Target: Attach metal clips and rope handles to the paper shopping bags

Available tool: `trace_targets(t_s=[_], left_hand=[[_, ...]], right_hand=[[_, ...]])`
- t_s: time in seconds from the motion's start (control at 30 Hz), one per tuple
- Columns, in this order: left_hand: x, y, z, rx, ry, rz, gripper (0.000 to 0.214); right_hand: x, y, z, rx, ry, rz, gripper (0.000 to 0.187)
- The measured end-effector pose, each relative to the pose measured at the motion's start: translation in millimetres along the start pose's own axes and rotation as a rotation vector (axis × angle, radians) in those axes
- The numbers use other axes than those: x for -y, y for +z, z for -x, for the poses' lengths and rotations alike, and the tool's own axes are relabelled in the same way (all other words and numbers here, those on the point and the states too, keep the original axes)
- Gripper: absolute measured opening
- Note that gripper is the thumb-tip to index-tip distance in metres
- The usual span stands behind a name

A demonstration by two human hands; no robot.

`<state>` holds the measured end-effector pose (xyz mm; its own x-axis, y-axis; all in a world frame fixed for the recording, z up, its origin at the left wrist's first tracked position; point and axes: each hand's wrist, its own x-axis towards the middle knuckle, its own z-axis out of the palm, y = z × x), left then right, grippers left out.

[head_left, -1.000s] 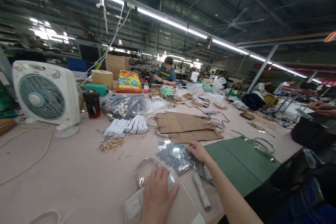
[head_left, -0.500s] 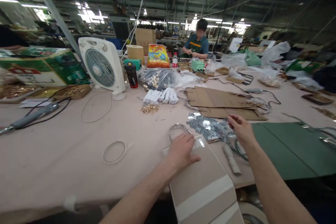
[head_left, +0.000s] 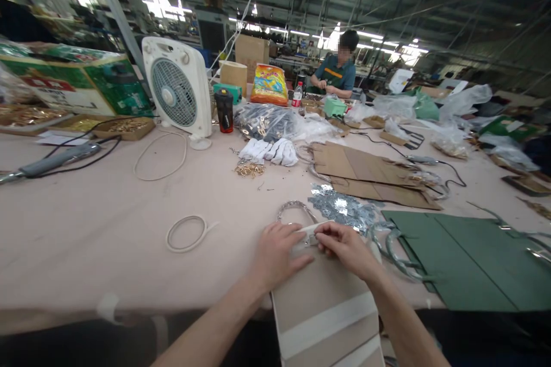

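A beige bag panel (head_left: 321, 309) with paler cross strips lies over the table's front edge, its near end hanging down. My left hand (head_left: 279, 252) rests flat on its upper left part, fingers stretched out. My right hand (head_left: 346, 249) is closed in a pinch at the panel's top edge, its fingertips at a small shiny metal plate (head_left: 309, 239); the fingers partly hide it. A clear-wrapped handle (head_left: 297, 205) loops out beyond the top edge. Just past my right hand lies a loose pile of metal plates (head_left: 342, 206).
At right lies a green bag panel (head_left: 477, 258) with wrapped handles; brown panels (head_left: 370, 166) lie behind. A coil of cord (head_left: 186, 234), a fan (head_left: 178, 89) and a grey corded hand tool (head_left: 60, 160) are on the left. A co-worker (head_left: 336, 71) sits across the table.
My right hand has moved left from the metal plate pile to the panel's top edge, beside my left hand. My left hand has shifted slightly left. The view has turned a little.
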<state>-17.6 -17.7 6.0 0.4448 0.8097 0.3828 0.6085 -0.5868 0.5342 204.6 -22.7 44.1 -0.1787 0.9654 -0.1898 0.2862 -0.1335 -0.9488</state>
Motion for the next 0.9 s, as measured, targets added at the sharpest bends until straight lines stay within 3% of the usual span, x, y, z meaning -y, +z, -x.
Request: trace_targets(t_s=[0.17, 0.5, 0.73, 0.9], left_hand=[[-0.8, -1.1, 0.2, 0.004, -0.022, 0.021, 0.051], [-3.4, -4.7, -0.5, 0.011, -0.032, 0.022, 0.046], [-1.3, -0.3, -0.4, -0.001, -0.019, -0.015, 0.045], [3.6, 4.6, 1.0, 0.007, -0.021, -0.013, 0.047]], right_hand=[[3.6, 6.2, -5.4, 0.042, 0.023, 0.054, 0.039], [-4.1, 12.4, -15.6, 0.002, -0.058, 0.222, 0.026], [-4.5, 8.4, -11.6, -0.013, -0.282, 0.452, 0.014], [-7.1, 5.3, -3.5, 0.045, -0.409, 0.464, 0.015]])
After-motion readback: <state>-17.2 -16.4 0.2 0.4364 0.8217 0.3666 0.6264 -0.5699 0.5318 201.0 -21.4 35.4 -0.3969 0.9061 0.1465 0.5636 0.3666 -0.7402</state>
